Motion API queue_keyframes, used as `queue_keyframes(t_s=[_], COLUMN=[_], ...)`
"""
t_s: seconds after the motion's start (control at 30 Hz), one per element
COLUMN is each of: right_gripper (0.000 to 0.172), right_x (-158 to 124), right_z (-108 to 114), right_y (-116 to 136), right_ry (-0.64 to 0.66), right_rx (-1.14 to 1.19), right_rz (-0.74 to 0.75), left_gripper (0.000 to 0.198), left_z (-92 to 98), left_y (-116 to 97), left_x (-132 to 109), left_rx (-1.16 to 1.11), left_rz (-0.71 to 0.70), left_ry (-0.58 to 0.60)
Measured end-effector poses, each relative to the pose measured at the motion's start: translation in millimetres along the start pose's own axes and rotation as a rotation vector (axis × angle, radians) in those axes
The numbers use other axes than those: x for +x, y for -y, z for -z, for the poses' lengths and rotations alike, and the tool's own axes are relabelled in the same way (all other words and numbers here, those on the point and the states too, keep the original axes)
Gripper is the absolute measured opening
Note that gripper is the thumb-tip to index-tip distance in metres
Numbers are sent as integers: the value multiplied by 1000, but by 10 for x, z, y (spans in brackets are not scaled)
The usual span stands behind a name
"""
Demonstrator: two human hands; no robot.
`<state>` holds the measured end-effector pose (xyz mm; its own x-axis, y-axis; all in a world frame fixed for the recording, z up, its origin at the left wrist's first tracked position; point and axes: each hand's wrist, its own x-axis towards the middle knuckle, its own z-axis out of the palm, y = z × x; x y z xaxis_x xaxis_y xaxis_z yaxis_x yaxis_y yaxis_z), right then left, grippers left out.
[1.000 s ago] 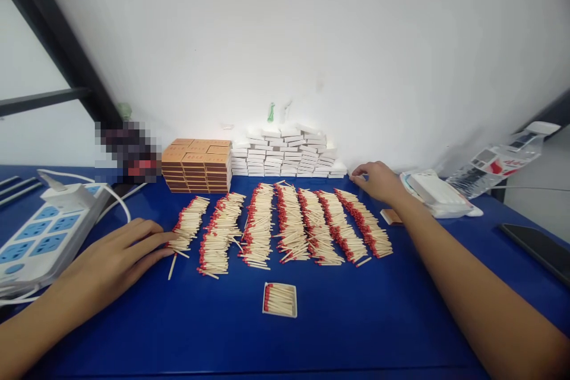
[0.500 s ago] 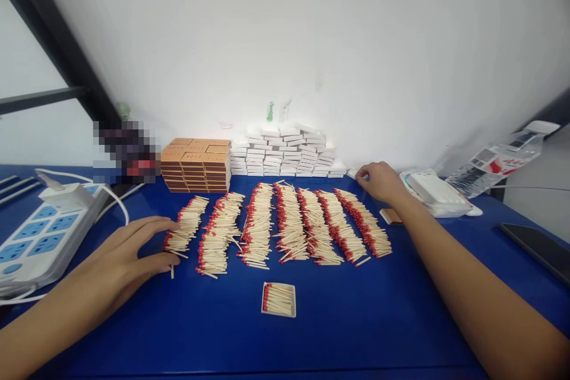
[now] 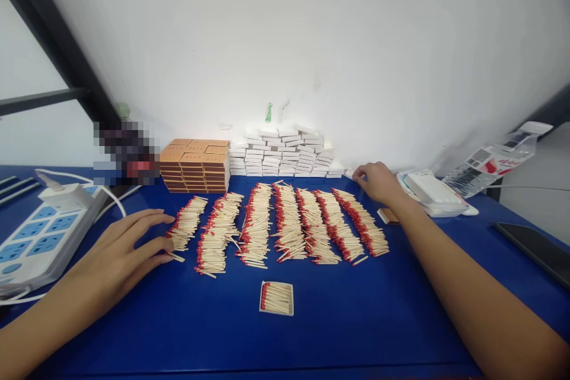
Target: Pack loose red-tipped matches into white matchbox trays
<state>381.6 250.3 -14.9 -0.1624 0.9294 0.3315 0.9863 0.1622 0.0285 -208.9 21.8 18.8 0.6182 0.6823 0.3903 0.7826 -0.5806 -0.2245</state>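
Note:
My left hand [image 3: 133, 249] is at the near end of the leftmost row of matches [image 3: 189, 219]. Its thumb and forefinger are closed on a match [image 3: 177, 257] that pokes out past the fingertips, while the other fingers stretch above. At the right end of the stacked white matchbox trays [image 3: 280, 154], my right hand [image 3: 378, 181] has its fingers curled onto a white tray [image 3: 349, 173], mostly hidden by them. A white tray filled with red-headed matches [image 3: 276, 298] lies in front of the rows.
Several more match rows [image 3: 291, 225] span the blue table. Orange matchbox covers [image 3: 195, 166] are stacked at the back left, with another cover [image 3: 388, 216] by my right wrist. A power strip [image 3: 44, 231] lies left; a white packet [image 3: 431, 193], plastic bottle [image 3: 494, 160] and phone [image 3: 534, 249] lie right.
My left thumb and forefinger have drawn together at the match by the leftmost row; the upright-looking match below them no longer shows there. My right hand stays nearly still.

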Motion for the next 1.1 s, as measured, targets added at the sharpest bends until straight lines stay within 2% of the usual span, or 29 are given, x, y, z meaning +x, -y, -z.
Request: queue_keyframes(t_s=[0.2, 0.4, 0.57, 0.77, 0.87, 0.93, 1.0, 1.07, 1.1], right_gripper=[25, 27, 27, 23, 22, 17, 17, 29, 31], right_x=[-8, -18, -44, -74, -105, -174, -313, -535, -670], right_z=[5, 51, 96, 154, 338, 571, 868, 1164, 1285], right_y=[-35, 42, 107, 220, 257, 339, 538, 876, 1082], right_ry=[9, -9, -8, -12, -28, -37, -9, 132, 229], right_rx=[11, 24, 21, 36, 40, 35, 83, 363, 494], right_rz=[12, 57, 73, 50, 28, 7, 28, 149, 255], left_gripper=[31, 25, 27, 25, 27, 28, 28, 25, 24], left_z=[-78, -82, -138, -154, -145, -130, -98, -41, -4], left_y=[32, 44, 58, 54, 60, 40, -15, -117, -188], left_x=[15, -6, -25, 9, 14, 17, 29, 56, 74], left_rx=[-5, -13, -50, -65, -58, -55, -58, -71, -78], left_rz=[8, 19, 50, 75, 74, 69, 54, 34, 36], left_ry=[-82, -53, -106, -68, -62, -75, -91, -111, -124])
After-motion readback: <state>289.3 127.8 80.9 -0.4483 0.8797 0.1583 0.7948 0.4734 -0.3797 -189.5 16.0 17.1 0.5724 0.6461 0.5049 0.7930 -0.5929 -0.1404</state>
